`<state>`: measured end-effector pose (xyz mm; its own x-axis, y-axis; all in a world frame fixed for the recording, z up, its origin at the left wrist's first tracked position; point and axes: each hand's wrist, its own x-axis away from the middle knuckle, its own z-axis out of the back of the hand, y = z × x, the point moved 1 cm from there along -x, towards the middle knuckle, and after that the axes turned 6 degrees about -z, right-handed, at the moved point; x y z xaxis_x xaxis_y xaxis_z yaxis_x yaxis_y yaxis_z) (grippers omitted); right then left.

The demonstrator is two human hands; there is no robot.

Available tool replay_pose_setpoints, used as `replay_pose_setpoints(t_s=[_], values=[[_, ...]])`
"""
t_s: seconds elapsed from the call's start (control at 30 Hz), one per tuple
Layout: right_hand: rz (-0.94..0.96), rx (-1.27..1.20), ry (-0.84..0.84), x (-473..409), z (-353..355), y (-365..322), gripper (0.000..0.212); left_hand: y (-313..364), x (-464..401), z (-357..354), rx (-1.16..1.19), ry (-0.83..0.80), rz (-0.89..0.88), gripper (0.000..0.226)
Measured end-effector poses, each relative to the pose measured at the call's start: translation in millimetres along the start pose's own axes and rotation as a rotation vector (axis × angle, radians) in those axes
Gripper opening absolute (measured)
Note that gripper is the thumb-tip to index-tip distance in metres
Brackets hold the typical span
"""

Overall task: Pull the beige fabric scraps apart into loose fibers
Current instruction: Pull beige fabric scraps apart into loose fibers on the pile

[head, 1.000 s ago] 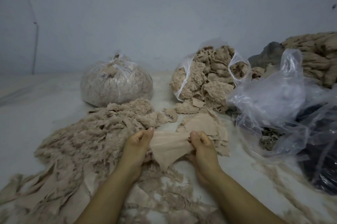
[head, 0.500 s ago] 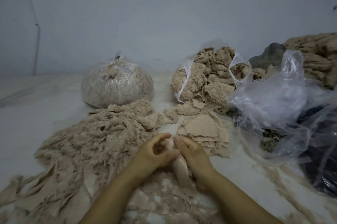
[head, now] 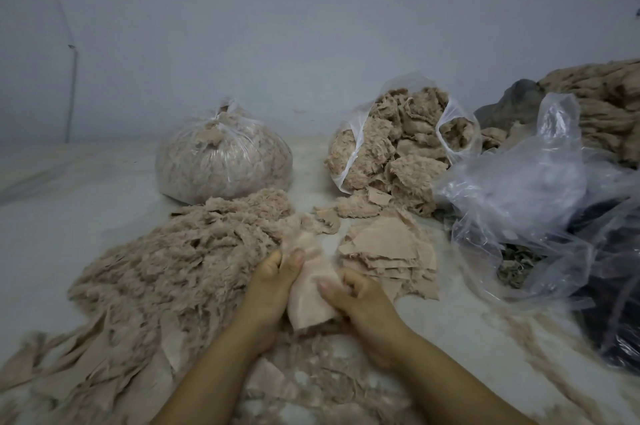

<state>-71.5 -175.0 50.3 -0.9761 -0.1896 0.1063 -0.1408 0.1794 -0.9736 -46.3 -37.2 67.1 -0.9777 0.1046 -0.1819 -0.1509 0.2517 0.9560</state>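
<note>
While both forearms reach in from the near edge of the pale surface (head: 62, 217), the left hand (head: 273, 282) and right hand (head: 360, 300) grip one beige scrap (head: 308, 293) between them, just above the loose shreds lying near the near edge. Left fingers curl round the scrap's upper part, thumb pressed on its face; right fingers are curled in at its lower right side, thumb laid across the cloth. The scrap stands bunched and roughly upright, its frayed top rising past the left thumb. To the left, touching the left wrist, spreads a wide heap of fibers (head: 180, 265), with flat torn strips at its near-left end. Just right of the hands lies a stack of flat scraps (head: 388, 248). Farther back, a tied clear bag (head: 221, 161) full of fibers sits behind the heap, and an open bag (head: 398, 147) spills fluffy pieces toward the stack. Along the right edge, crumpled clear plastic (head: 540, 182) covers something dark, with a brown pile (head: 606, 106) behind it against the wall (head: 277, 26).
</note>
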Motion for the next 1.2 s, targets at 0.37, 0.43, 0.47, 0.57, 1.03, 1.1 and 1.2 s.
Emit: replay_pose_setpoints(t_s=[0.37, 0.43, 0.47, 0.57, 1.03, 1.1, 1.2], values=[[0.078, -0.067, 0.103, -0.6, 19.8, -8.3, 0.032, 5.9, -13.0, 18.6, 0.095, 0.341, 0.003, 0.02], [0.016, -0.022, 0.05, 0.9, 23.3, -8.7, 0.033, 6.0, -16.7, 27.1, 0.133, 0.395, 0.012, 0.022], [-0.037, -0.016, 0.019, 1.0, 22.0, -7.7, 0.036, 4.5, -17.3, 27.9, 0.103, 0.399, 0.007, 0.023], [-0.184, -0.096, -0.097, 0.6, 7.0, -4.8, 0.049, -2.9, -11.7, 14.0, 0.013, 0.294, -0.04, 0.022], [0.238, 0.056, 0.301, -5.5, 21.4, -17.7, 0.031, -10.7, -8.5, 5.2, -0.029, 0.21, -0.028, 0.017], [0.266, 0.075, 0.309, -9.6, 23.1, -22.5, 0.034, -9.4, -9.8, 7.9, -0.063, 0.24, -0.033, 0.019], [0.312, 0.144, 0.398, -18.6, 35.2, -40.3, 0.034, -2.4, -13.7, 18.7, -0.14, 0.309, -0.111, 0.025]])
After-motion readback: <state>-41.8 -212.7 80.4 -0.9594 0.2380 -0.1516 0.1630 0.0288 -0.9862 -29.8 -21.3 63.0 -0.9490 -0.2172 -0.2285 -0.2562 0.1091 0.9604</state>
